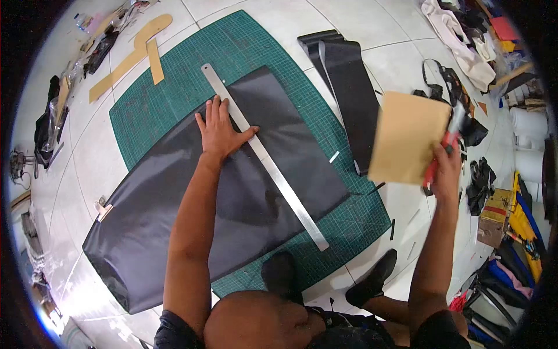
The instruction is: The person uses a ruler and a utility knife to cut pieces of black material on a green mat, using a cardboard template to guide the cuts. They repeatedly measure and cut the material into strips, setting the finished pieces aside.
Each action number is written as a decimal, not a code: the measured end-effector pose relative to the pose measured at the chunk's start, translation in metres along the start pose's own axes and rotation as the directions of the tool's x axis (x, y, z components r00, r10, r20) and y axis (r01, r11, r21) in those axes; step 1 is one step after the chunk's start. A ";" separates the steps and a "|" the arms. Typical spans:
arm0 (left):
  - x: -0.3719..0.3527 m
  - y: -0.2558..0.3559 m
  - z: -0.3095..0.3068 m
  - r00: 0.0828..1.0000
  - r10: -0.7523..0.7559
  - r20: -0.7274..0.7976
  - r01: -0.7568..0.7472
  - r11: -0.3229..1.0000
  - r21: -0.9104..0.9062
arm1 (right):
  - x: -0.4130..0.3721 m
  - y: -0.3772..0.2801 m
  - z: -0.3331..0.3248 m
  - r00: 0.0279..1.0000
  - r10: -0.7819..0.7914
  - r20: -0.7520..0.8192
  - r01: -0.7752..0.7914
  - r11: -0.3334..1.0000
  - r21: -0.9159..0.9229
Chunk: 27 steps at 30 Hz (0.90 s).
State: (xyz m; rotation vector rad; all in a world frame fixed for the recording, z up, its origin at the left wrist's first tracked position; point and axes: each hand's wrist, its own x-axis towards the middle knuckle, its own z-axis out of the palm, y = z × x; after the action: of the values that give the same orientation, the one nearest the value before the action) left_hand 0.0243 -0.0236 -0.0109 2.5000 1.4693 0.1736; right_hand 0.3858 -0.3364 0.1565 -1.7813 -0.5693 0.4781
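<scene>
My left hand (221,131) lies flat with fingers spread, pressing on a long steel ruler (273,168). The ruler runs diagonally across a large sheet of black material (174,186). Under this sheet is a green cutting mat (250,41). Off to the right, my right hand (446,171) is closed around a red utility knife (449,139), its blade end pointing away from me and blurred. A tan rectangular card (404,139) sits right at the fingers of that hand; I cannot tell if they grip it too.
A folded black strip (351,87) lies beyond the mat's right side. Tan templates (131,61) overlap its far left. A clip (103,209) holds the sheet's left edge. My feet (372,279) are at the near edge. Tools, fabric and a box (494,218) crowd the right.
</scene>
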 end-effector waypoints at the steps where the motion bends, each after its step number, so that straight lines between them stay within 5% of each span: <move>1: 0.001 -0.001 0.000 1.000 0.007 0.000 -0.007 1.000 -0.001 | 0.013 0.005 0.024 0.998 0.026 0.050 -0.027 1.000 0.013; 3: 0.002 -0.003 -0.001 1.000 0.014 0.002 -0.014 1.000 -0.001 | 0.027 0.006 0.097 0.995 0.066 0.077 -0.076 0.986 0.149; 7: 0.001 -0.011 -0.001 0.998 0.054 -0.013 -0.055 0.998 -0.021 | 0.057 0.037 0.197 0.958 0.085 0.273 -0.086 0.996 -0.007; 9: 0.001 -0.015 -0.004 0.997 0.071 -0.017 -0.072 0.996 -0.044 | 0.066 0.046 0.242 0.969 -0.101 0.226 0.123 0.989 -0.086; 11: 0.001 -0.018 -0.005 0.996 0.086 -0.022 -0.087 0.993 -0.078 | 0.074 0.054 0.273 0.961 -0.108 0.253 0.143 0.982 -0.126; 19: 0.002 -0.024 -0.013 0.995 0.097 0.040 -0.091 0.988 -0.126 | 0.079 0.068 0.320 0.929 -0.050 0.366 0.182 0.924 -0.337; 27: 0.007 -0.027 -0.025 0.985 0.099 0.138 -0.078 0.985 -0.155 | 0.073 0.083 0.332 0.923 -0.071 0.377 0.205 0.922 -0.327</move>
State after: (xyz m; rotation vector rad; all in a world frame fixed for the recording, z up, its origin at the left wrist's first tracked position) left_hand -0.0006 -0.0018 0.0062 2.4046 1.2423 0.1100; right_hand 0.2615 -0.0578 -0.0156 -1.9941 -1.0954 0.6361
